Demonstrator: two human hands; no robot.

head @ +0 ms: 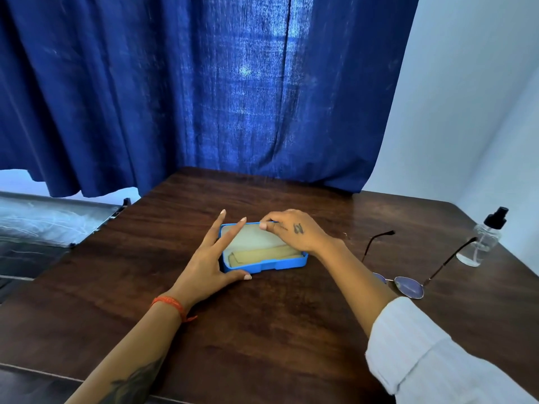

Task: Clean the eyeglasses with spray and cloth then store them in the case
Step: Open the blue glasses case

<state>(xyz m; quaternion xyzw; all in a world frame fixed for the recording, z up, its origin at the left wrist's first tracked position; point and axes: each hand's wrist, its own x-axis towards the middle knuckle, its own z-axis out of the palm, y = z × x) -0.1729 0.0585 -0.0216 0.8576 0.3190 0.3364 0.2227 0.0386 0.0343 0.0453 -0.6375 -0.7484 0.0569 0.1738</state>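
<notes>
A blue eyeglass case [280, 263] stands open in the middle of the wooden table [262, 330]. A folded beige cloth [262, 255] lies inside it. My left hand [208, 262] rests against the case's left end, fingers straight, thumb along the front wall. My right hand [294, 230] pinches the top edge of the raised lid. The round-lensed eyeglasses [408, 284] lie on the table to the right with their temples unfolded. A clear spray bottle [481, 243] with a black pump stands at the table's right edge.
A blue curtain [204, 97] hangs behind the table and brushes its far edge. A grey metal surface [52, 220] sits left of the table. A white wall [481, 112] closes the right side.
</notes>
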